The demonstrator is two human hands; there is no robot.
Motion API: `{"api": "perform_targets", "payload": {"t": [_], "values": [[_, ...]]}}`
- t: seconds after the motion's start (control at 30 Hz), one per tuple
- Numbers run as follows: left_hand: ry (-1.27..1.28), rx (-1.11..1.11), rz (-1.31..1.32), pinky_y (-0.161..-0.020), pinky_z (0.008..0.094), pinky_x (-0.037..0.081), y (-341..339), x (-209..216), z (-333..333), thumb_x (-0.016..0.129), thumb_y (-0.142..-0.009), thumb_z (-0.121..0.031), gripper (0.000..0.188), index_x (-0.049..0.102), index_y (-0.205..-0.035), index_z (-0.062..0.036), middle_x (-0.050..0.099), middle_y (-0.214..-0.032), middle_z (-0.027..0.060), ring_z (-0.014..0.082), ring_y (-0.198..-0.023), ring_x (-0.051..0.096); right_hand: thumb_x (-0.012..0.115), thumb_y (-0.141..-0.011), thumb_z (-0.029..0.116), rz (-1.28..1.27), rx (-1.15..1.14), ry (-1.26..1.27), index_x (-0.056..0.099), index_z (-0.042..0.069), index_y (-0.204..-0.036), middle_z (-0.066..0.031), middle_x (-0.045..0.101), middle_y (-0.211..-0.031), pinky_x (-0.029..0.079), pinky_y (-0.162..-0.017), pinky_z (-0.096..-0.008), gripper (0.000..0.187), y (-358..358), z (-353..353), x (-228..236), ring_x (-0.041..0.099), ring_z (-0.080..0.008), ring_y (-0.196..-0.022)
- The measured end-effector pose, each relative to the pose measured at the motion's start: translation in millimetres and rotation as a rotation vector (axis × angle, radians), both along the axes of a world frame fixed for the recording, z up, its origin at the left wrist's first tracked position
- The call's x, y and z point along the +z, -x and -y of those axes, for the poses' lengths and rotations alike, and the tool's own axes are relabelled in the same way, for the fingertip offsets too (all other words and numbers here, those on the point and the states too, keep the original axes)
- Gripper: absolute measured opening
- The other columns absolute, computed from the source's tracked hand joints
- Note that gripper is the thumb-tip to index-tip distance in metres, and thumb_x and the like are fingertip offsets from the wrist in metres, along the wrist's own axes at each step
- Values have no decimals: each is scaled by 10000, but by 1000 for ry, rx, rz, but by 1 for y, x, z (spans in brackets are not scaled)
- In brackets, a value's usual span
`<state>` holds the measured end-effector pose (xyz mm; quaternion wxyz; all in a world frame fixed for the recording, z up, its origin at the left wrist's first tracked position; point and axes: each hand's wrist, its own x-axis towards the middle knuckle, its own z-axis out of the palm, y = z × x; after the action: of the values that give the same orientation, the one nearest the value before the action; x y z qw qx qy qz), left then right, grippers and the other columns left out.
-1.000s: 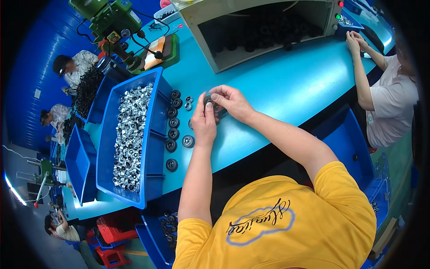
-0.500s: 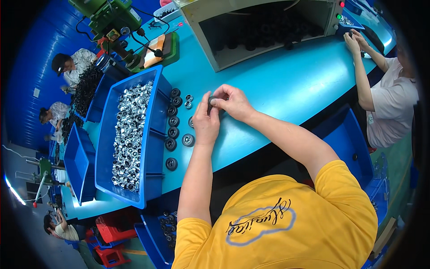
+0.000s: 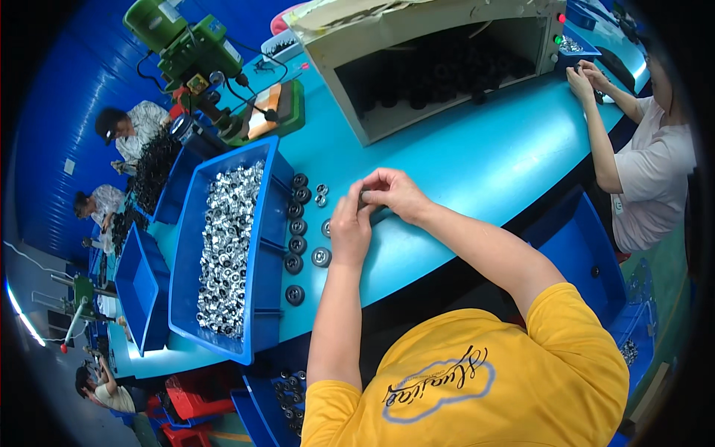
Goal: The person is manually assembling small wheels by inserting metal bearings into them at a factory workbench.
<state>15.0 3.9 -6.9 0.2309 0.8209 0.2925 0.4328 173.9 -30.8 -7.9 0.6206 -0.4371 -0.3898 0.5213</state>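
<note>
My left hand point(image 3: 350, 226) and my right hand point(image 3: 404, 197) meet over the teal table, both closed around a small dark wheel point(image 3: 363, 197). Fingers cover most of it. Just left of my left hand lie two grey-rimmed wheels, one partly behind the hand and a nearer one point(image 3: 321, 257) in plain sight. Small silver hubs point(image 3: 321, 195) rest a little farther off. Several black wheels point(image 3: 296, 244) form a row beside a large blue bin point(image 3: 274, 261), which is filled with silver hubs point(image 3: 227, 246).
A pale metal box point(image 3: 357, 112) with an open front holds black tyre-like rings at the back. To the far left stands a green press point(image 3: 186, 52). An empty-looking blue tray point(image 3: 143, 287) sits beyond the bin. One co-worker point(image 3: 640, 179) works on the right, others on the left.
The whole scene has shifted slightly down and right in the picture. Both hands stay together on the wheel; the fingers now cover more of it.
</note>
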Motion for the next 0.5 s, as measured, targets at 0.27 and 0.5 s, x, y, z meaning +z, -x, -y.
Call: {"api": "perform_targets", "payload": {"t": [0.27, 0.5], "values": [[462, -73, 200, -724, 260, 568, -4, 1, 2, 701, -898, 34, 462, 626, -1346, -45, 725, -1084, 39, 112, -909, 686, 775, -853, 76, -107, 24, 75, 670, 25, -1084, -69, 684, -996, 552, -811, -294, 259, 0, 0, 3, 653, -142, -902], [46, 22, -45, -798, 311, 581, -2, 0, 0, 721, -875, 41, 445, 637, -1305, -37, 736, -1062, 75, 148, -917, 696, 777, -841, 80, -63, -32, 61, 674, 5, -1012, -90, 687, -981, 558, -802, -296, 213, -1, 0, -1, 664, -152, -900]]}}
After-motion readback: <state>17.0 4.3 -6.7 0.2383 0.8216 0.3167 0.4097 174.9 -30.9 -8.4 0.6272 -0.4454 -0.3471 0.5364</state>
